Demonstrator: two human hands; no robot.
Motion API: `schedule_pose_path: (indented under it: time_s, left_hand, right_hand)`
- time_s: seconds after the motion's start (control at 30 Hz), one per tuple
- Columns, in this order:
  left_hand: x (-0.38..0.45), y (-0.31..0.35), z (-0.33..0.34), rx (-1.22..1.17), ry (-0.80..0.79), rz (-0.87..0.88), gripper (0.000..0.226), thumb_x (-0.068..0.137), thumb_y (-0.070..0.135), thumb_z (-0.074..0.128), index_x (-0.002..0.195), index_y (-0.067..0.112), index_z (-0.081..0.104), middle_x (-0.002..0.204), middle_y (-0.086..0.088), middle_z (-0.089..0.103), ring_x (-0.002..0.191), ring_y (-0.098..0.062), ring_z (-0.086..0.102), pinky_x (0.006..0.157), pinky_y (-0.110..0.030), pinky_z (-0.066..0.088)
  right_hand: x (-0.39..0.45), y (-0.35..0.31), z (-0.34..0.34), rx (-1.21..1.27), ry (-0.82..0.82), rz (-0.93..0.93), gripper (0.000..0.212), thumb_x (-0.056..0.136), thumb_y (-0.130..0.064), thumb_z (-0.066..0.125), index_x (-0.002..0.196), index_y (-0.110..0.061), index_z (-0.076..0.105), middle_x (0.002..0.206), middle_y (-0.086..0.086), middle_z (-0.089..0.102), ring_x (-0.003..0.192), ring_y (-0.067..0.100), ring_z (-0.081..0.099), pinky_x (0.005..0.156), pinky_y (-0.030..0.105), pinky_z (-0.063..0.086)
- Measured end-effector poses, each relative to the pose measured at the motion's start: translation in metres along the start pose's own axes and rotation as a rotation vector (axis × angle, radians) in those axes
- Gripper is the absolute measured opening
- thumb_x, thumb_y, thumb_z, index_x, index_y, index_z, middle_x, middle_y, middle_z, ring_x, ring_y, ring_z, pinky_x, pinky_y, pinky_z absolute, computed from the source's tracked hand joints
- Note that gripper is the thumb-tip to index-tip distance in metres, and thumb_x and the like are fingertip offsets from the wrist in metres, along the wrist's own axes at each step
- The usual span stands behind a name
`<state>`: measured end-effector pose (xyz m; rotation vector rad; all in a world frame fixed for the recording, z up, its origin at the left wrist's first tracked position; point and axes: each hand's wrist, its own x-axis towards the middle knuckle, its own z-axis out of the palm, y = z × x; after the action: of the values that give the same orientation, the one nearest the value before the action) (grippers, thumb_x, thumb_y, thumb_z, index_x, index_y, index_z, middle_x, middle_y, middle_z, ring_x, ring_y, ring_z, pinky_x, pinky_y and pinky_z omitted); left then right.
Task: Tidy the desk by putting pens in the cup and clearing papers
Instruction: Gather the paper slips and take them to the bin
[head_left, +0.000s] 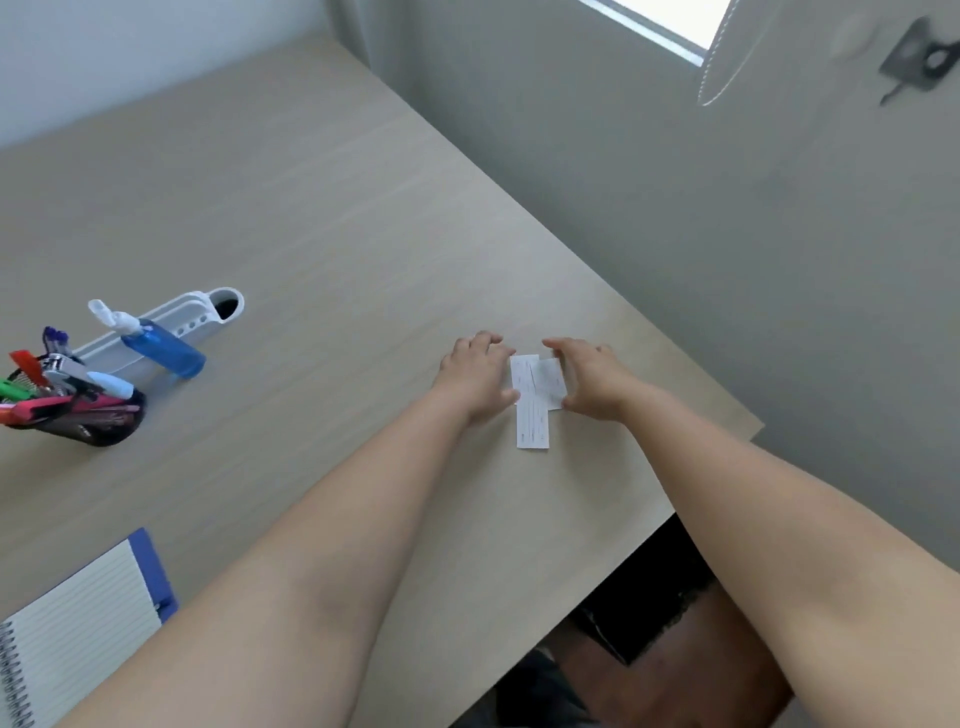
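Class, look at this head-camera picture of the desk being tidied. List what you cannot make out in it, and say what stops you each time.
Head view only:
- Print on the paper slips: too small and blurred to read.
- Grip of left hand and right hand on the slips: fingertips hidden, cannot tell.
- Pen cup: cut by the left edge.
- Notebook: cut by the edge and covered by the left forearm.
- Wall object: blurred.

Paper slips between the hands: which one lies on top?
The longer slip, on the left hand side. Its edge overlaps the shorter slip, which sits by the right hand, and it reaches nearer the person.
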<state>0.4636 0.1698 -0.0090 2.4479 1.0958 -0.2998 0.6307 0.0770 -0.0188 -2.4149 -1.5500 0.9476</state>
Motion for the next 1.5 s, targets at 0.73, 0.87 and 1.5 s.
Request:
schedule_pose_path:
  time_s: [0.73, 0.87, 1.5]
  left_hand:
    - [0.020, 0.005, 0.000, -0.340, -0.116, -0.135, 0.070, 0.070, 0.010, 0.079, 0.129, 0.023, 0.043, 0.110, -0.008, 0.058, 0.099, -0.027, 0.060, 0.080, -0.039, 0.054]
    - [0.012, -0.007, 0.002, -0.465, -0.040, -0.170, 0.063, 0.077, 0.012, 0.075, 0.132, 0.025, 0.048, 0.093, 0.002, 0.056, 0.089, -0.020, 0.059, 0.075, -0.030, 0.046]
    - [-0.015, 0.016, 0.005, -1.023, -0.018, -0.077, 0.019, 0.095, 0.010, 0.060, 0.113, 0.017, 0.057, 0.096, -0.003, 0.069, 0.080, -0.014, 0.069, 0.075, -0.027, 0.055]
  right_hand:
    - [-0.009, 0.025, 0.007, 0.440, 0.206, 0.076, 0.028, 0.082, -0.003, 0.056, 0.104, -0.018, 0.064, 0.081, 0.000, 0.056, 0.071, 0.017, 0.051, 0.067, 0.030, 0.045]
    - [-0.019, 0.025, 0.009, 0.731, 0.231, 0.155, 0.013, 0.084, -0.010, 0.058, 0.090, -0.015, 0.068, 0.081, 0.002, 0.060, 0.073, 0.017, 0.052, 0.069, 0.032, 0.044]
    - [-0.062, 0.019, 0.030, 0.992, 0.110, 0.154, 0.028, 0.076, 0.000, 0.072, 0.092, -0.018, 0.059, 0.084, 0.009, 0.062, 0.072, 0.023, 0.060, 0.067, 0.033, 0.051]
